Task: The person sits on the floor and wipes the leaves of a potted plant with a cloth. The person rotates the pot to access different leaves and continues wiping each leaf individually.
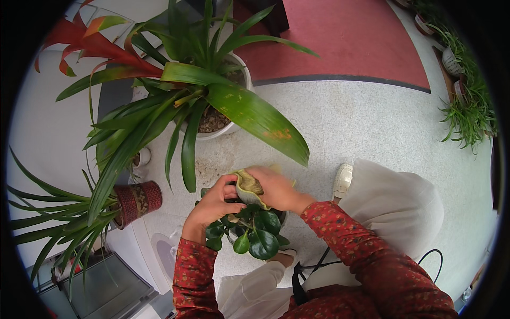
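Note:
Just above a potted plant with glossy dark leaves point(263, 239), my right hand point(275, 187) holds a grey-green cloth with a yellow edge point(249, 189). My left hand point(217, 203) is at the cloth's left side, its fingers curled near the cloth and its thumb close to the leaves; whether it grips the cloth or a leaf cannot be told. The plant's pot is mostly hidden by leaves and hands. Above them, a long green leaf point(259, 115) reaches out from a large plant with a red flower head point(103, 50).
A white pot with soil point(246, 71) holds the large plant. To the left, a red patterned pot point(139, 201) holds a long-leaved plant, near a small white pot point(142, 157). Several potted spider plants point(470, 113) line the right edge. A red mat point(334, 44) lies on the floor.

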The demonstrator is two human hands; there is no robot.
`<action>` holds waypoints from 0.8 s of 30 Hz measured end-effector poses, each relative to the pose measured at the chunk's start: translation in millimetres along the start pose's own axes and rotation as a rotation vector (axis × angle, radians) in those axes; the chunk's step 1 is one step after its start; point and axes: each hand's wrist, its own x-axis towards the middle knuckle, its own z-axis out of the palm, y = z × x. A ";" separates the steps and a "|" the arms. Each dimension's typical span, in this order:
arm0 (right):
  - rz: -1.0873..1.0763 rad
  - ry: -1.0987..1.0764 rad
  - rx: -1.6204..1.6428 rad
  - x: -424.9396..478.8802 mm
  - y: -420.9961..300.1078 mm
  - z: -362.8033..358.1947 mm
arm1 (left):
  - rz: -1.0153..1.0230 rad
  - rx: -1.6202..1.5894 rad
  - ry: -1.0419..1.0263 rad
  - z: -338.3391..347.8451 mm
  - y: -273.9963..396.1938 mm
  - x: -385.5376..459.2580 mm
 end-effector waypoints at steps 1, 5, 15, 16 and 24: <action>0.029 -0.045 -0.007 2.0 -2.2 0.7 | 0.003 -0.040 -0.003 -0.2 -2.2 0.7; 0.098 -0.127 -0.067 9.8 -5.1 1.7 | 0.007 -0.131 0.007 2.6 -0.8 3.3; 0.143 0.011 -0.111 7.1 -4.4 14.1 | -0.019 -0.094 0.047 4.7 3.8 9.0; 0.177 0.037 -0.058 7.4 1.4 14.7 | -0.011 -0.087 0.066 5.7 4.6 9.7; 0.474 -0.037 0.511 4.8 46.6 -10.4 | -0.019 -0.181 0.059 -8.3 -13.7 0.3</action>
